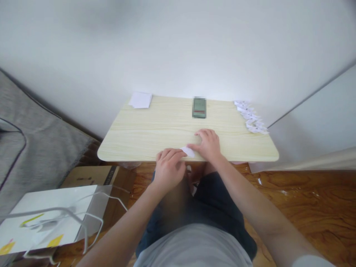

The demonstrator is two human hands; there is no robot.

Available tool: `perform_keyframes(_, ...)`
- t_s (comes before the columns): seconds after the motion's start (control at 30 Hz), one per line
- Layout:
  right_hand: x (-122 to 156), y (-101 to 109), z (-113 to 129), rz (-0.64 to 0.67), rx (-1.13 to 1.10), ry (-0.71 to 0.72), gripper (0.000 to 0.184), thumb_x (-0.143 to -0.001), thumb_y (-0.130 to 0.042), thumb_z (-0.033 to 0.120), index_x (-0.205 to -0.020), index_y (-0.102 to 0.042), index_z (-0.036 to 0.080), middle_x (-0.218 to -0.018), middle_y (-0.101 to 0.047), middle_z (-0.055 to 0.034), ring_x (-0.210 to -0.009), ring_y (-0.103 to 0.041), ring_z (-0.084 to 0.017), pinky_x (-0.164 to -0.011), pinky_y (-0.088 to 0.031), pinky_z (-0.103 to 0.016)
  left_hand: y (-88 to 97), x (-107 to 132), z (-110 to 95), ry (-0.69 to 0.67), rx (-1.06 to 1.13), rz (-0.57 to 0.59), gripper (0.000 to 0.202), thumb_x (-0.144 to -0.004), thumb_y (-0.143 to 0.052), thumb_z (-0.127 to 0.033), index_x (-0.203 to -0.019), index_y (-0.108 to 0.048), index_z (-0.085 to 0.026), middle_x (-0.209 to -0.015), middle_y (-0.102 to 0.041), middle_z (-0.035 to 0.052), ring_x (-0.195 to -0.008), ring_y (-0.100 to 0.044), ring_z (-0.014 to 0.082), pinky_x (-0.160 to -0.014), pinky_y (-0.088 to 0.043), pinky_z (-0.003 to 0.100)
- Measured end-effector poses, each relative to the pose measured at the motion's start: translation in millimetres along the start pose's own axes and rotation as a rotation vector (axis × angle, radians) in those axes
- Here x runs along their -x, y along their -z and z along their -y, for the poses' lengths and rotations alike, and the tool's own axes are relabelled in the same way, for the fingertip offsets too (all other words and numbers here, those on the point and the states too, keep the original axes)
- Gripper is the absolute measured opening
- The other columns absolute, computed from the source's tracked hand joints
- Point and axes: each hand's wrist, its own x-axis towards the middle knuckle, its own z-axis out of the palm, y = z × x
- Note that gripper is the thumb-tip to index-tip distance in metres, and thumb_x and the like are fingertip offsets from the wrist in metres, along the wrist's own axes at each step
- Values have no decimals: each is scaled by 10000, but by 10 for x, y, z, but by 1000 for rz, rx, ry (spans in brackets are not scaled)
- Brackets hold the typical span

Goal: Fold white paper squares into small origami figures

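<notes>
A small piece of folded white paper (188,151) lies near the front edge of the pale wooden table (167,129). My left hand (170,165) is closed at the paper's left end, its fingertips covering part of it. At the other end, the thumb of my right hand (209,145) touches or nearly touches the paper. That hand's fingers are curved and spread away from the thumb. How the paper is folded under my left fingers is hidden.
A stack of white paper sheets (141,100) sits at the table's back left. Several folded paper pieces (251,118) are heaped along the right side. A blurred dark rectangular device (199,107) lies at the back. White cables (69,215) cross a white box (55,211) at lower left.
</notes>
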Motion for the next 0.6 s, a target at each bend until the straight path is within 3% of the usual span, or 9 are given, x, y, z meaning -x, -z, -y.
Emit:
perform_keyframes(0.1, -76, -10, -48, 8, -16, 69, 592, -719, -835, 646, -1115, -704, 226, -1217, -689, -120, -1194, -556, -335, -1058, -409, -490, 43, -133, 191, -11, -16, 40, 310, -901, -631, -204, -1198, -707, -252, -1257, -722, 60, -1217, -585, 286, -1063, -410, 489)
perform_keyframes(0.17, -86, -6, -45, 25, -52, 130, 537, -736, -847, 598, -1097, -707, 227, -1205, -690, -107, -1180, -566, -322, -1050, -422, -478, 25, -169, 280, -57, -7, 96, 230, -902, -664, -248, -1116, -743, -274, -1211, -739, 38, -1177, -601, 277, -1041, -426, 476)
perform_keyframes(0.37, 168, 103, 50, 98, -149, 268, 61, -919, -710, 278, -940, -763, 257, -1136, -701, -71, -1129, -575, -281, -983, -467, -451, -96, -32, 288, -50, -15, 57, 210, -936, -665, -315, -1130, -729, -270, -1192, -732, 33, -1148, -605, 265, -1027, -428, 466)
perform_keyframes(0.6, 467, 196, 169, 158, -153, 237, 239, -937, -626, 133, -1044, -793, 266, -1108, -709, -72, -1108, -563, -279, -955, -470, -464, -161, 58, 180, -38, 5, 14, 146, -951, -618, -227, -1053, -720, -249, -1077, -731, 46, -1069, -626, 249, -982, -438, 451)
